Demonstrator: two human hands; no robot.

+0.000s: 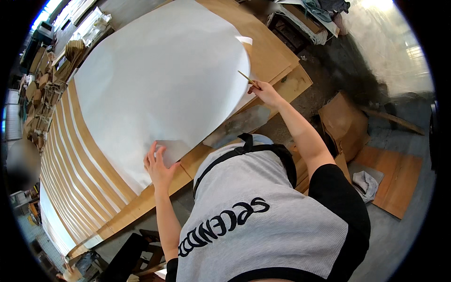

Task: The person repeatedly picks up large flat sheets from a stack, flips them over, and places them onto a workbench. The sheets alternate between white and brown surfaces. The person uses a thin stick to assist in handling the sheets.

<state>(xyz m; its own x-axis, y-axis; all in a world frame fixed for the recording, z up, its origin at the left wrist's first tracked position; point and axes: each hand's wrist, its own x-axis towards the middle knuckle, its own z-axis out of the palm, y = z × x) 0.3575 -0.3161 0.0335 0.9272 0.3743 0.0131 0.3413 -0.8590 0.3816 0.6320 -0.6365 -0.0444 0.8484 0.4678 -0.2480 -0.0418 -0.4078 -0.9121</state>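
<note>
A large white sheet [164, 70] with a rounded right end covers much of the table in front of me. My left hand [159, 167] is at the sheet's near edge, fingers apart and bent, the tips on or just over the paper. A shadow lies beside the fingers. At the sheet's right end, my right hand [267, 93] is closed around a thin yellowish stick [246, 78]. The stick points up and left over the sheet's curved edge. Whether it is a pencil or a slim brush I cannot make out.
Tan and white strips [80, 155] lie in rows left of the sheet. Brown board [277, 56] shows beyond its right end. A wooden panel [399, 176], a crumpled cloth [366, 184] and a cardboard piece [345, 122] lie on the floor at right. Clutter lines the far left.
</note>
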